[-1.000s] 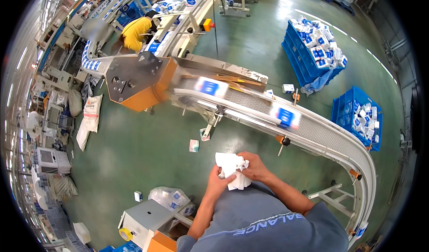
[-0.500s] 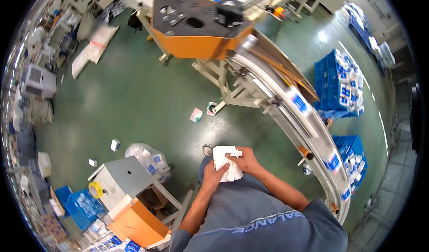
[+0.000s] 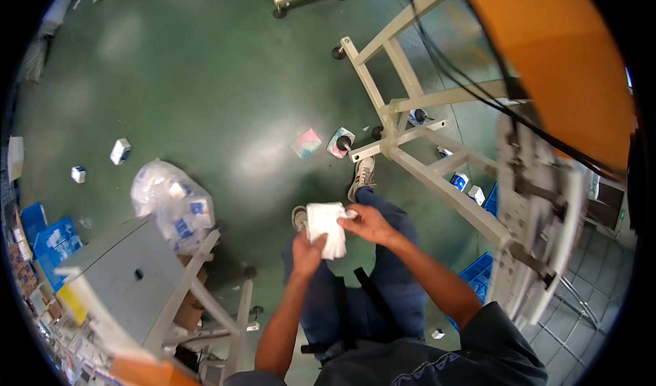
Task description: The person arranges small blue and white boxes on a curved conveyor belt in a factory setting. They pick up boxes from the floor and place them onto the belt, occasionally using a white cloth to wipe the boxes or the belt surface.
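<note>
A thick wad of folded white tissue (image 3: 324,222) is held in front of my body, above my feet. My left hand (image 3: 309,250) grips its lower left side, with the thumb across the front. At the upper right edge, my right hand (image 3: 365,224) pinches a small crumpled white bit that sticks out beside the wad. The far fingers of both hands are partly hidden. Whether the wad is paper or cloth is hard to tell.
A beige metal frame (image 3: 437,181) with black feet stands ahead to my right, below an orange machine panel (image 3: 553,58) and hanging black cables. On the left are a grey box-topped stand (image 3: 137,270) and a clear bag of packs (image 3: 174,198). Small white-and-blue packs (image 3: 120,151) lie on the floor.
My body has stepped forward, and the view now tilts further down. The metal frame and orange machine appear closer, at the right. Both hands still hold the white wad.
</note>
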{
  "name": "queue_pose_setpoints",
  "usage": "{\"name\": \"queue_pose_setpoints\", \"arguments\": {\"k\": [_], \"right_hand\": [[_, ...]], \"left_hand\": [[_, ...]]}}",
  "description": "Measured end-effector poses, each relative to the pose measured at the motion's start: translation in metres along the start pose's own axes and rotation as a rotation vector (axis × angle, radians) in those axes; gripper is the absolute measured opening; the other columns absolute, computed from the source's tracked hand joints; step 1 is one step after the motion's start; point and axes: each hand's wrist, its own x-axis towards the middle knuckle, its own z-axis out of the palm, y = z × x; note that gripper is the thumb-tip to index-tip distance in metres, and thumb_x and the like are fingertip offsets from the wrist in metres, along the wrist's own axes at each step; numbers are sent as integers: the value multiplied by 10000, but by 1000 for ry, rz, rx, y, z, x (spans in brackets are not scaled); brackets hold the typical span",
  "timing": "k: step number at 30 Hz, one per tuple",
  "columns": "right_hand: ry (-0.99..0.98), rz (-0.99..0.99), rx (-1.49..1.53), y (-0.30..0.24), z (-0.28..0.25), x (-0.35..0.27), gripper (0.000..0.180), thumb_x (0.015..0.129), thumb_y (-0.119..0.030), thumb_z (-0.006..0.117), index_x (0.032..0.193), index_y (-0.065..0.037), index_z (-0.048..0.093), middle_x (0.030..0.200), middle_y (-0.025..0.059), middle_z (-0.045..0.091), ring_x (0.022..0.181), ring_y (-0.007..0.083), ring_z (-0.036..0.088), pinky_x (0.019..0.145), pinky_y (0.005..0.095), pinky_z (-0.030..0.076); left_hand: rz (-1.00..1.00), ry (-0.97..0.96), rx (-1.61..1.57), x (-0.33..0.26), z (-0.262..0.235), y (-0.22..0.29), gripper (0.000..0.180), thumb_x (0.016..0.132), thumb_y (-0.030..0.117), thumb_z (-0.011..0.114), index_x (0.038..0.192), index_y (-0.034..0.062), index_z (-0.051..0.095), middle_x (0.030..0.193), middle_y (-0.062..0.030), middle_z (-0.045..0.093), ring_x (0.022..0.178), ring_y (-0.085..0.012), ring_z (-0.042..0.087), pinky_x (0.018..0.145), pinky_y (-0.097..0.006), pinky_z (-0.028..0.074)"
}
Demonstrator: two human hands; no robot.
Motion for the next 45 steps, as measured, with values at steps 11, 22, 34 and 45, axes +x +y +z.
{"name": "queue_pose_setpoints", "arguments": {"k": [11, 22, 34, 45], "right_hand": [[153, -88, -869, 72, -88, 235, 356, 907, -382, 688, 1128, -105, 726, 1006, 192, 756, 959, 414, 736, 813, 544, 584], [377, -203, -525, 87, -58, 189, 384, 932, -235, 648, 1276, -63, 644, 1149, 219, 706, 1064, 428, 699, 858, 543, 568], [345, 31, -603, 133, -83, 86, 335, 895, -375, 674, 1181, -226, 765, 1117, 147, 753, 1077, 374, 716, 957, 476, 590], [-186, 365, -1155, 212, -46, 315, 619, 840, -546, 725, 1205, -49, 764, 1189, 203, 761, 1167, 379, 714, 993, 480, 559]], "left_hand": [[632, 178, 647, 396, 9, -113, 692, 879, 212, 774, 1412, -159, 536, 1354, -368, 637, 1285, -503, 611, 1126, -505, 463], [721, -236, 279, 398, 78, -122, 592, 875, 163, 741, 1346, -154, 574, 1275, -308, 686, 1155, -438, 687, 1015, -507, 536], [216, 82, 145, 230, 38, -147, 326, 849, 87, 798, 1121, -72, 711, 1031, -154, 765, 900, -233, 703, 831, -418, 561], [85, 445, 216, 348, 117, -325, 391, 852, 245, 833, 1057, -34, 652, 971, -289, 713, 934, -520, 678, 820, -530, 533]]}}
